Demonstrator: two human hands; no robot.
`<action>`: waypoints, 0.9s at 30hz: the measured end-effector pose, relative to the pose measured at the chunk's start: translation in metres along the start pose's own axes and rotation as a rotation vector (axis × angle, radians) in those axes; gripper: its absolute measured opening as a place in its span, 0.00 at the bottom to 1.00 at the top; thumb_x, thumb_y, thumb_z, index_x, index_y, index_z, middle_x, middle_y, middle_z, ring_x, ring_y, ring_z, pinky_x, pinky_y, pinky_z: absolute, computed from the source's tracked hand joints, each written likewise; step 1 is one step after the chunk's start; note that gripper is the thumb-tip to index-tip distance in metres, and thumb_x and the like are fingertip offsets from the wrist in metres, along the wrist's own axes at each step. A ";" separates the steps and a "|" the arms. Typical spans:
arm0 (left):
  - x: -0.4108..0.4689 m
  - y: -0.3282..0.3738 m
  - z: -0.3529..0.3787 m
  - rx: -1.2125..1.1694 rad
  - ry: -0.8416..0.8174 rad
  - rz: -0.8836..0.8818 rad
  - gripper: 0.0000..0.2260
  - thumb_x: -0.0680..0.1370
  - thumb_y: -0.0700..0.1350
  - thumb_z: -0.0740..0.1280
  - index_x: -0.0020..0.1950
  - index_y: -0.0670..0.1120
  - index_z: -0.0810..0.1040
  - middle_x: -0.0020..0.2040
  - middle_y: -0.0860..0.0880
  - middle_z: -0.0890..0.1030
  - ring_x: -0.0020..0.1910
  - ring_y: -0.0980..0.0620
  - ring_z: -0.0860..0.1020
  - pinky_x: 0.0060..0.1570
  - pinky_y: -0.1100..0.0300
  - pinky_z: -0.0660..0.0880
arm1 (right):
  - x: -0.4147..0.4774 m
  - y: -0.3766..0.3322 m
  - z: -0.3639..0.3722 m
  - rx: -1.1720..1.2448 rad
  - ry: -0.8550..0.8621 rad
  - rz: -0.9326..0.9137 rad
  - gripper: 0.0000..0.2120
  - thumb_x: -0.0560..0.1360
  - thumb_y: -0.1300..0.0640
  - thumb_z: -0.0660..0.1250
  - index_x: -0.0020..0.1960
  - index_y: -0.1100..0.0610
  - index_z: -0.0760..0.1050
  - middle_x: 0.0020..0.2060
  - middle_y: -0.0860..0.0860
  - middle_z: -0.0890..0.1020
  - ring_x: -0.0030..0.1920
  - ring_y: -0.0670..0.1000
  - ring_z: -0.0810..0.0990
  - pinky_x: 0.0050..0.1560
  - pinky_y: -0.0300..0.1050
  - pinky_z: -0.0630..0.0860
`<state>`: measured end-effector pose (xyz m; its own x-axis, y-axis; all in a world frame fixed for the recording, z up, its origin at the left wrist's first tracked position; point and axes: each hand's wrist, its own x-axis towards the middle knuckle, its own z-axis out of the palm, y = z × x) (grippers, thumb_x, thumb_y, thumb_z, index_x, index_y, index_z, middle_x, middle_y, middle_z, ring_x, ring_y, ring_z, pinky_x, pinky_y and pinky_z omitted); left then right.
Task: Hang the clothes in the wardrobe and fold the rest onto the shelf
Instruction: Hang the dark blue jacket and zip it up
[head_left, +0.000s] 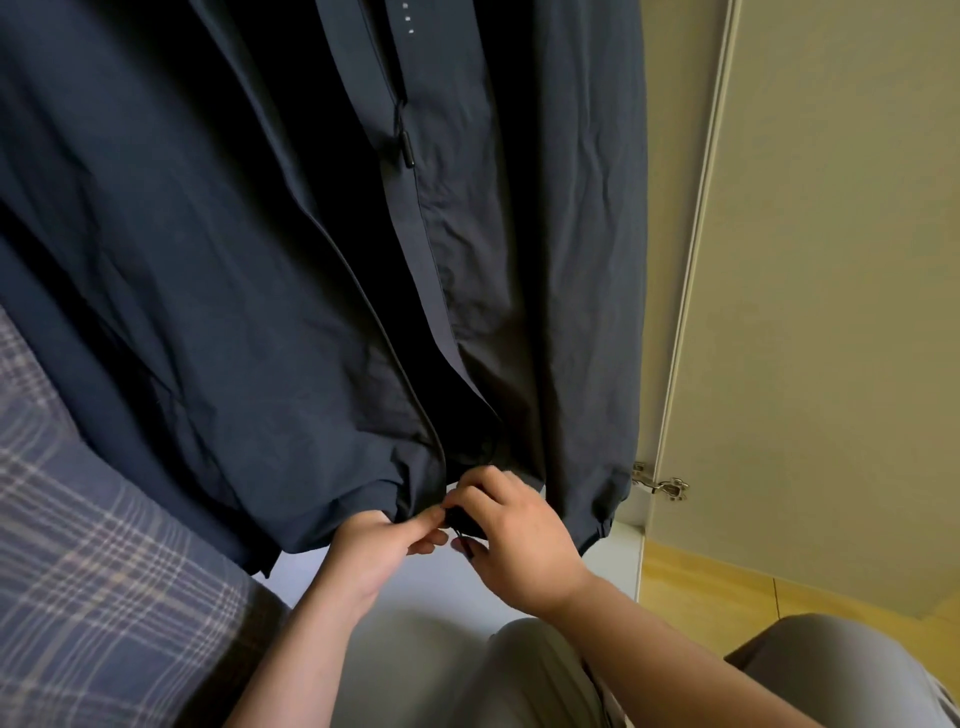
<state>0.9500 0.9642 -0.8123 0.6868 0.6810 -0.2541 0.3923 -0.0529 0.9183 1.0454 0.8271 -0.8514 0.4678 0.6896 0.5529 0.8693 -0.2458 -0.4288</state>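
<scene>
A dark navy jacket (218, 270) hangs in front of me and fills most of the head view, its front zip (415, 260) open down the middle. At the hem, my left hand (374, 545) pinches the bottom edge of the left front panel. My right hand (514, 540) curls round the bottom of the right panel at the zip end, and a small dark zip part shows between its fingers. Both hands touch each other at the hem. The hanger and rail are out of view.
A blue plaid garment (78, 545) hangs at the lower left beside the jacket. A beige wardrobe door (831, 312) stands open on the right with a metal hinge (660, 483). White wardrobe floor (431, 623) lies below the hem. My grey-trousered knees (545, 675) are at the bottom.
</scene>
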 end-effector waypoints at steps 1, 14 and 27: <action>0.000 -0.001 -0.002 0.028 0.002 0.003 0.11 0.73 0.46 0.76 0.37 0.39 0.85 0.36 0.44 0.86 0.41 0.46 0.84 0.57 0.51 0.78 | 0.000 0.000 0.001 0.024 0.012 -0.009 0.12 0.75 0.49 0.69 0.57 0.49 0.76 0.54 0.46 0.77 0.48 0.53 0.78 0.45 0.49 0.78; 0.002 -0.004 -0.008 0.357 -0.013 0.081 0.07 0.75 0.47 0.74 0.39 0.46 0.84 0.33 0.57 0.84 0.37 0.63 0.80 0.33 0.74 0.68 | 0.018 -0.009 -0.004 0.172 -0.080 0.324 0.09 0.76 0.52 0.67 0.41 0.49 0.84 0.42 0.41 0.79 0.43 0.46 0.78 0.42 0.48 0.79; 0.009 -0.022 0.018 -0.625 0.037 -0.090 0.09 0.79 0.36 0.67 0.60 0.37 0.78 0.54 0.39 0.84 0.54 0.43 0.84 0.56 0.51 0.79 | 0.026 -0.010 -0.015 0.002 -0.256 0.319 0.10 0.80 0.46 0.63 0.49 0.51 0.77 0.47 0.46 0.80 0.45 0.50 0.79 0.44 0.50 0.79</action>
<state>0.9583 0.9581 -0.8405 0.6422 0.6880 -0.3380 0.0083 0.4347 0.9005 1.0514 0.8376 -0.8222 0.6586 0.7265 0.1959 0.6866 -0.4736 -0.5517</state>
